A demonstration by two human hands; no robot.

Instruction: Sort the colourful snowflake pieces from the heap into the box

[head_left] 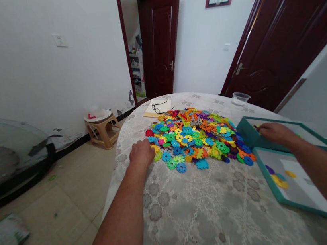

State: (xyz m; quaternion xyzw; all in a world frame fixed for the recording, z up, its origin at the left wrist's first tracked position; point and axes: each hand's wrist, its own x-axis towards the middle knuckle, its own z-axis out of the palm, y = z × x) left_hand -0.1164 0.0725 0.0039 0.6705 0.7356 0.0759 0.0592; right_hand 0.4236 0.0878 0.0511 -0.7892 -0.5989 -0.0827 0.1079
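A heap of colourful flower-shaped plastic pieces (197,138) lies on a round table with a patterned cloth (193,211). My left hand (141,152) rests at the heap's left edge, fingers curled down onto the pieces; what they hold, if anything, is hidden. My right hand (275,132) reaches into the far teal-rimmed tray (244,128) at the right, fingers closed near a few dark pieces. A nearer teal tray (269,183) holds purple, yellow and teal pieces (278,179).
A notebook with glasses (158,108) and a clear plastic cup (240,98) sit at the table's far side. A small tan stool (101,128) stands by the wall at left. A round glass tabletop (2,155) leans at far left. Dark doors stand behind.
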